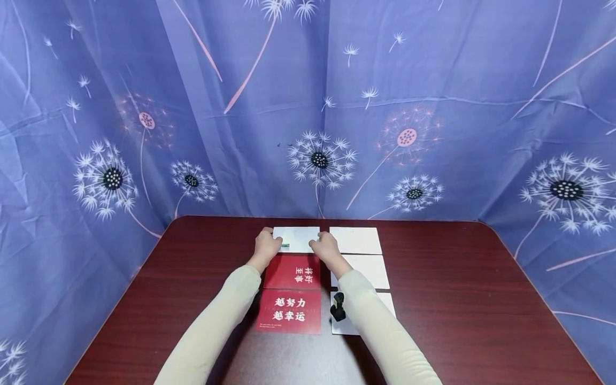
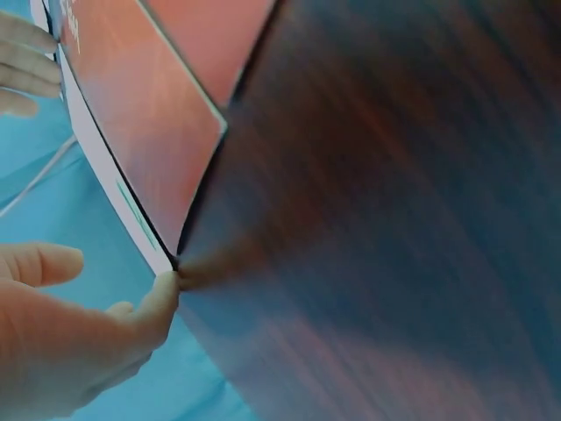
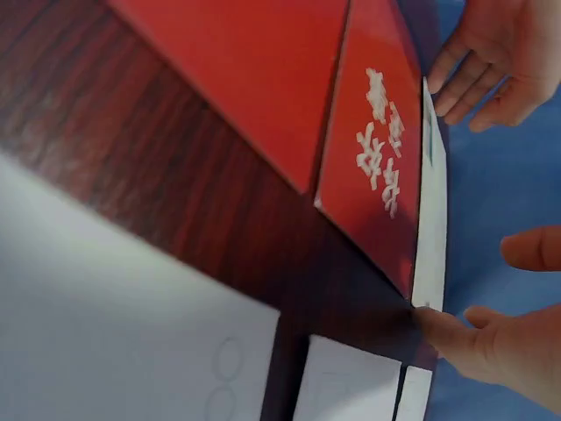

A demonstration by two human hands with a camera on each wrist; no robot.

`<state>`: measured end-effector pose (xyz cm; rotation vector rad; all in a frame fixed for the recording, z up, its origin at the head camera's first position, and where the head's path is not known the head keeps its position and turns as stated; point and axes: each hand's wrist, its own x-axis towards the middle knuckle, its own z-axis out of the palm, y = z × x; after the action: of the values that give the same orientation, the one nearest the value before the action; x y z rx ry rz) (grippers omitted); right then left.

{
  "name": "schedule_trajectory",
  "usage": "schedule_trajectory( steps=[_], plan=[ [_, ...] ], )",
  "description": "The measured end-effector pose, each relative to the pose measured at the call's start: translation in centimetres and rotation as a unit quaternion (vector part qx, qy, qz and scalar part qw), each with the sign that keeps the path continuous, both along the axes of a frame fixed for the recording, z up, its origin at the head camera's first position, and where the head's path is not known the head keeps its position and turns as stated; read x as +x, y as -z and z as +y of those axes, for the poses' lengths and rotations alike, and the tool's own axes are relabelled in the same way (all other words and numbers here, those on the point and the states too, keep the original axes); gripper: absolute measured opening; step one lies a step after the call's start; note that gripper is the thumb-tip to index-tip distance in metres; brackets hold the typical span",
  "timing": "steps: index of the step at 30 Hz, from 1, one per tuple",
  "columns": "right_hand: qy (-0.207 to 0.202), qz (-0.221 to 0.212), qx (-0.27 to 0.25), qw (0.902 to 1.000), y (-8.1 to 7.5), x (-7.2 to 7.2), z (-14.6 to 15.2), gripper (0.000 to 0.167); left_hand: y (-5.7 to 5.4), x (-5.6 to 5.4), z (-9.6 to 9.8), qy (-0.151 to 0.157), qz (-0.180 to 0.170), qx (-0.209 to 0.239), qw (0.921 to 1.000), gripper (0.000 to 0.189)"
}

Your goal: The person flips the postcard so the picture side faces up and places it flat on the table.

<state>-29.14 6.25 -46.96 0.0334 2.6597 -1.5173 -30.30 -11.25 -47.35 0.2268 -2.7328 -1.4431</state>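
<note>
A white card with a small green print near its lower left corner lies at the far end of the left column. My left hand touches its left edge; in the left wrist view the forefinger meets the corner and the thumb stands apart. On the opposite edge is my right hand, its forefinger at the card's corner and its thumb raised clear. Directly below lies a red card with white characters turned sideways, then another red card whose white characters read upright.
To the right, a second column has a far white card, a middle white card and a near white card, the last two partly hidden by my right arm. A small black object is at my right sleeve. A patterned blue curtain hangs behind the dark red table.
</note>
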Motion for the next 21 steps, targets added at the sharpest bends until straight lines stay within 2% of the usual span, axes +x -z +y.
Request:
schedule_trajectory(
  steps=[6, 9, 10, 13, 16, 17, 21],
  plan=[
    [0.022, -0.032, -0.067, 0.997, 0.0, -0.3, 0.0, 0.053, -0.2, -0.1, 0.1, -0.031, 0.007, 0.014, 0.9994, 0.042],
    [0.03, -0.034, -0.078, 0.9959, 1.0, -1.1, 0.1, 0.056, -0.3, -0.2, 0.1, -0.037, 0.007, 0.007, 0.9993, 0.043],
    [0.031, -0.016, -0.082, 0.9961, 1.9, -1.6, 0.3, 0.056, -0.3, -0.1, 0.2, -0.04, 0.006, 0.004, 0.9992, 0.043],
    [0.043, -0.014, -0.083, 0.9956, 2.5, -2.0, 0.4, 0.058, -0.4, -0.1, 0.3, -0.048, 0.005, -0.003, 0.9988, 0.044],
    [0.057, -0.013, -0.088, 0.9944, 1.8, -1.5, 0.4, 0.058, -0.5, -0.1, 0.3, -0.055, 0.007, -0.004, 0.9985, 0.043],
    [0.064, -0.028, -0.088, 0.9936, 0.9, -1.0, 0.3, 0.059, -0.6, -0.1, 0.3, -0.058, 0.008, -0.006, 0.9983, 0.043],
    [0.081, -0.012, -0.089, 0.9926, -0.2, -0.1, 0.2, 0.051, -0.9, -0.3, 0.1, -0.066, 0.014, -0.009, 0.9977, 0.039]
  ],
)
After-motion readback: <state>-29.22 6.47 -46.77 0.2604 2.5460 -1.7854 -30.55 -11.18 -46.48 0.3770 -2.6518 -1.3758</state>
